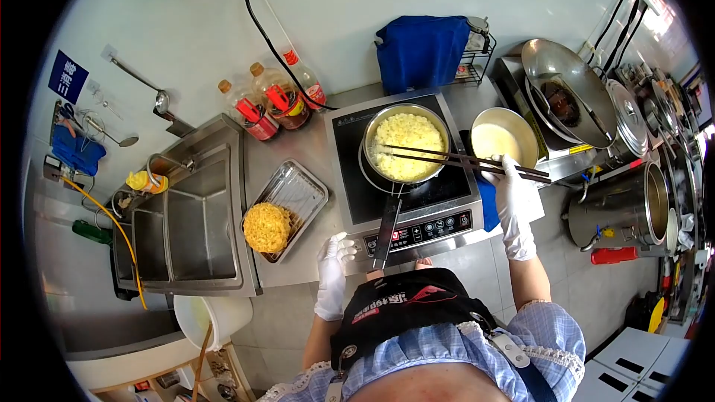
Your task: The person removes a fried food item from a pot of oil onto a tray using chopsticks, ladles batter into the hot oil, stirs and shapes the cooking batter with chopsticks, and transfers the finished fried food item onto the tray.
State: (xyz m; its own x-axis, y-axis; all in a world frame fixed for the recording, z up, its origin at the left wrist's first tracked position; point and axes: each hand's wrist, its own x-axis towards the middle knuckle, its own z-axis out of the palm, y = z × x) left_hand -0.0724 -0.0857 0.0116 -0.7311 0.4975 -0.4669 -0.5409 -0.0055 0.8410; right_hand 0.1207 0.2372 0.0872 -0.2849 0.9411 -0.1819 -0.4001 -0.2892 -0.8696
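Chopsticks (pixel 465 157) were gripped by the fingers of the gloved right hand (pixel 511 197) and extended over yellow food (pixel 408 131), which was contained in the pan (pixel 370 128) on the cooktop (pixel 349 187). The gloved left hand (pixel 333 264) was held near the tray (pixel 319 195), fingers loosely curled and parted.

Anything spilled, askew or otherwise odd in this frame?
No clear spill or damage. Slightly odd: the handle of the pan juts across the control panel of the cooktop and, in this view, past its front edge, where it might get bumped.
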